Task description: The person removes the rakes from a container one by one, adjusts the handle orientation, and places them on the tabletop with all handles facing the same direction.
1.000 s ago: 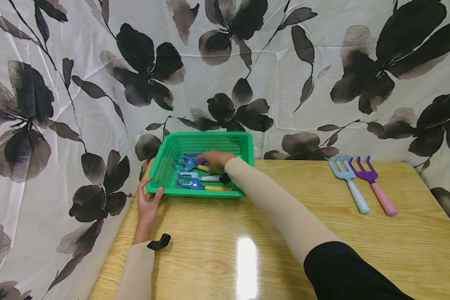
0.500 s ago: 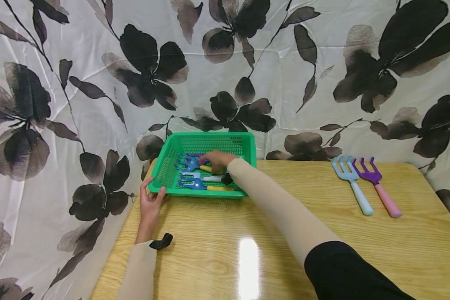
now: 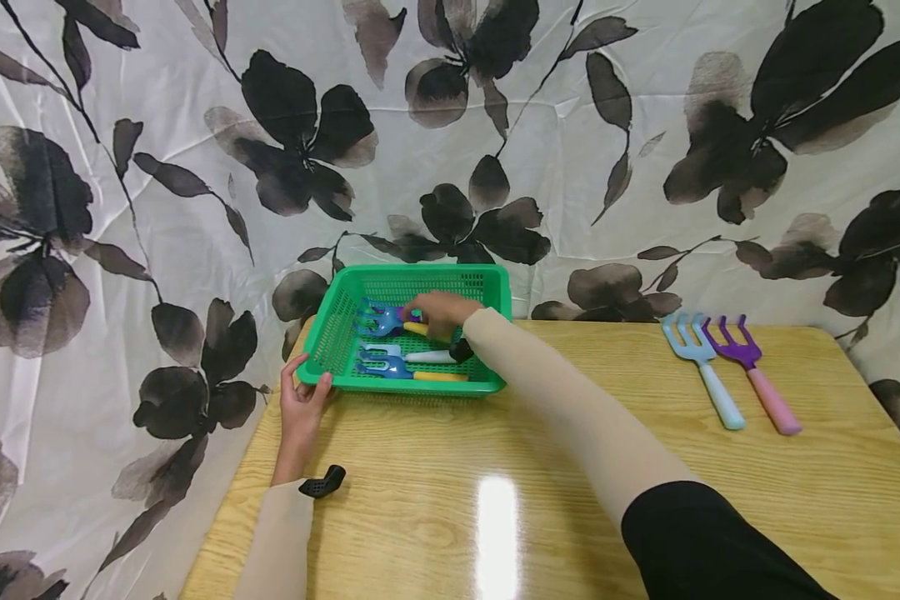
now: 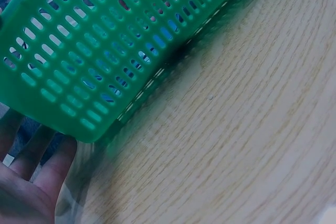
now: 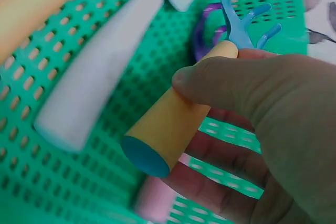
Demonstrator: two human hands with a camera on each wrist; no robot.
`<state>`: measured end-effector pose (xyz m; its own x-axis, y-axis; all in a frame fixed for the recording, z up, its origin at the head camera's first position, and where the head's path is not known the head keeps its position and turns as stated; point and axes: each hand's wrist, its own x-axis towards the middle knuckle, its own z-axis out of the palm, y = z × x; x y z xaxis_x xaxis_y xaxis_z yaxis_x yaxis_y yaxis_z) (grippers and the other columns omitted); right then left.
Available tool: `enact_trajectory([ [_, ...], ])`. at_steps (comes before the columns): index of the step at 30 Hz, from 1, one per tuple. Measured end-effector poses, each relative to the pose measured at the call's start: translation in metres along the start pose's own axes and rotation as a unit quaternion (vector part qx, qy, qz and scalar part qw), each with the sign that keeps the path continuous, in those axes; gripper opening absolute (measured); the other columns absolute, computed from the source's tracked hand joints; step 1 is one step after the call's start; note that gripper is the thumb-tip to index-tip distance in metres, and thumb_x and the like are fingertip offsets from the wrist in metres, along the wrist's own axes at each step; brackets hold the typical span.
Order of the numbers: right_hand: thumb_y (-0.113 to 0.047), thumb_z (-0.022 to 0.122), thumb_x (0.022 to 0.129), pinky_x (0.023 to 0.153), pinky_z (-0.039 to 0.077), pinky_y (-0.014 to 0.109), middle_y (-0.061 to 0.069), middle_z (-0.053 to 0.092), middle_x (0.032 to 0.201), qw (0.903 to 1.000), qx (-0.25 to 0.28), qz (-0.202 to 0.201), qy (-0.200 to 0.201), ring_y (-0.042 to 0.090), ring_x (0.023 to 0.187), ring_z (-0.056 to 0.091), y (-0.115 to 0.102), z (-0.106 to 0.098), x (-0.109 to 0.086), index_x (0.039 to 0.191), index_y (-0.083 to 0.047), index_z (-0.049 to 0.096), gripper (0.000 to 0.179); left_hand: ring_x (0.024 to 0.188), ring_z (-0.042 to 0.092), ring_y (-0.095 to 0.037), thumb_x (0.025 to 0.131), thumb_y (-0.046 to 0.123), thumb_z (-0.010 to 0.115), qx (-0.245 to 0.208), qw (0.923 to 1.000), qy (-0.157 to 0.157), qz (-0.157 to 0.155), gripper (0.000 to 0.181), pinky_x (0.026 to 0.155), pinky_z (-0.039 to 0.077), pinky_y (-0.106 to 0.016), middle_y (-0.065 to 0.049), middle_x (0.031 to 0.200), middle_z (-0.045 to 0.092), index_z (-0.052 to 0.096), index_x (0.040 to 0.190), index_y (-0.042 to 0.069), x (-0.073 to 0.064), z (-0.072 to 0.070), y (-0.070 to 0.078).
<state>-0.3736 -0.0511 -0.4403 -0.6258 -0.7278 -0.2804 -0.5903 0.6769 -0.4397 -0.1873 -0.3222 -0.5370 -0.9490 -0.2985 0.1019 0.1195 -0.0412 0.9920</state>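
In the green basket (image 3: pixel 408 386), my right hand (image 3: pixel 444 315) pinches the yellow handle of a blue garden fork (image 5: pixel 170 124) between thumb and fingers. Its tines point to the basket's left side. Beneath it in the right wrist view lie a pink handle (image 5: pixel 156 199) and a purple fork head (image 5: pixel 200 38), both partly covered. A white-handled fork (image 3: pixel 431 357) and a second yellow-handled blue fork (image 3: pixel 441 377) lie in front of that hand. My left hand (image 3: pixel 298 425) grips the basket's front left corner, thumb on the front and fingers round the side.
On the wooden table (image 3: pixel 570 400), a light blue fork (image 3: pixel 712 383) and a purple fork with a pink handle (image 3: pixel 772 400) lie side by side at the right. A floral cloth (image 3: pixel 570 167) hangs behind the table and along its left side.
My right hand has risen slightly and shifted a little right with the yellow-handled garden fork, whose head now covers more of the purple one. The left hand stays on the basket corner.
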Motion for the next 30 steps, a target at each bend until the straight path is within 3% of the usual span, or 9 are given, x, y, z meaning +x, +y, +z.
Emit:
enact_trajectory([
  [4, -0.006, 0.072, 0.095, 0.079, 0.056, 0.036, 0.009, 0.065, 0.116, 0.9997, -0.003, -0.024, 0.01, 0.023, 0.104, 0.06, 0.002, -0.017, -0.009, 0.146, -0.024, 0.058, 0.055, 0.131, 0.055, -0.028, 0.102, 0.017, 0.067, -0.004, 1.0, 0.001, -0.003, 0.06, 0.094, 0.051, -0.019, -0.022, 0.145, 0.052, 0.035, 0.153, 0.02, 0.0, 0.0, -0.001],
  [7, -0.014, 0.074, 0.096, 0.081, 0.055, 0.039, 0.009, 0.066, 0.114, 0.9991, -0.009, -0.038, 0.017, 0.022, 0.099, 0.062, -0.001, -0.033, -0.021, 0.146, -0.024, 0.057, 0.053, 0.127, 0.057, -0.024, 0.103, 0.016, 0.066, -0.01, 0.9999, 0.002, -0.007, 0.06, 0.095, 0.051, -0.02, -0.024, 0.145, 0.051, 0.035, 0.154, 0.019, 0.0, 0.0, -0.001],
  [11, -0.016, 0.075, 0.096, 0.087, 0.052, 0.042, 0.01, 0.067, 0.116, 0.9981, -0.007, -0.053, 0.032, 0.025, 0.102, 0.062, -0.005, -0.053, -0.04, 0.146, -0.021, 0.055, 0.054, 0.12, 0.06, -0.016, 0.103, 0.015, 0.065, -0.015, 0.9998, 0.001, -0.01, 0.061, 0.097, 0.051, -0.022, -0.025, 0.144, 0.051, 0.034, 0.155, 0.019, -0.001, 0.001, -0.001],
  [17, -0.012, 0.076, 0.094, 0.083, 0.054, 0.039, 0.008, 0.068, 0.114, 0.9967, 0.011, -0.055, 0.059, 0.026, 0.104, 0.06, -0.007, -0.078, -0.077, 0.144, -0.022, 0.058, 0.054, 0.125, 0.058, -0.021, 0.103, 0.016, 0.065, -0.011, 0.9999, -0.001, -0.012, 0.061, 0.103, 0.05, -0.03, -0.024, 0.143, 0.052, 0.033, 0.154, 0.018, -0.003, 0.004, -0.001],
  [21, -0.012, 0.078, 0.093, 0.079, 0.056, 0.036, 0.007, 0.068, 0.114, 0.9959, 0.021, -0.052, 0.07, 0.024, 0.101, 0.061, -0.003, -0.089, -0.104, 0.143, -0.022, 0.058, 0.055, 0.125, 0.058, -0.024, 0.103, 0.014, 0.065, -0.017, 0.9998, -0.001, -0.013, 0.061, 0.104, 0.05, -0.034, -0.025, 0.142, 0.052, 0.033, 0.155, 0.018, -0.003, 0.006, -0.001],
  [30, -0.01, 0.078, 0.092, 0.07, 0.06, 0.036, 0.007, 0.069, 0.11, 0.9922, 0.055, -0.03, 0.108, 0.022, 0.085, 0.07, 0.021, -0.097, -0.163, 0.142, -0.021, 0.057, 0.055, 0.12, 0.06, -0.015, 0.104, 0.017, 0.064, -0.006, 0.9999, 0.001, -0.009, 0.06, 0.102, 0.051, -0.031, -0.024, 0.141, 0.052, 0.033, 0.155, 0.02, -0.005, 0.004, 0.003],
])
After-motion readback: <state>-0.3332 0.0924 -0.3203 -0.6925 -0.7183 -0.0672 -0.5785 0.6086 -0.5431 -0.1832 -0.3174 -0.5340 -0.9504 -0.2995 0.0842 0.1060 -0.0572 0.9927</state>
